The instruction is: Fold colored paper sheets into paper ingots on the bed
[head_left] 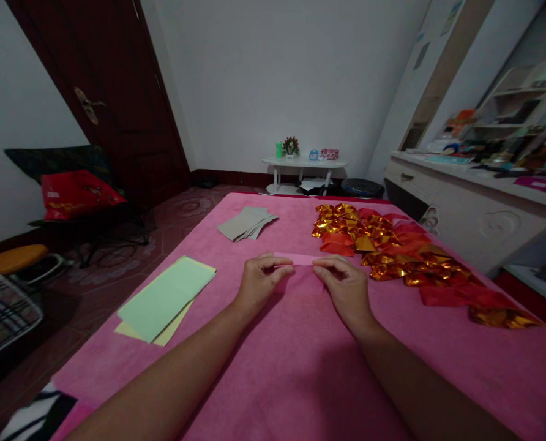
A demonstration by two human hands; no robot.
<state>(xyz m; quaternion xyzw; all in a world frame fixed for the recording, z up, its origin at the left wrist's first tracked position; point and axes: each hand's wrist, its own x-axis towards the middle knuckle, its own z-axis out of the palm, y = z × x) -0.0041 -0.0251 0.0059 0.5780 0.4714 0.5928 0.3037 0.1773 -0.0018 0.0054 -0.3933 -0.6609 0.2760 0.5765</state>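
Both hands pinch one narrow pink paper strip (299, 258) at the middle of the pink tabletop (300, 367). The left hand (259, 280) has its grip closed on the strip's left end, the right hand (344, 288) on its right end. Green sheets (167, 297) lie left, grey cards (246, 223) beyond, gold-and-red foil pieces (392, 248) right.

Nothing is legible: yellow print on the red bag (78, 193) is blurred.

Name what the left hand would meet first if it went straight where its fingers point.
The left hand pinches the pink paper strip, so that first; beyond it, probably the right hand.
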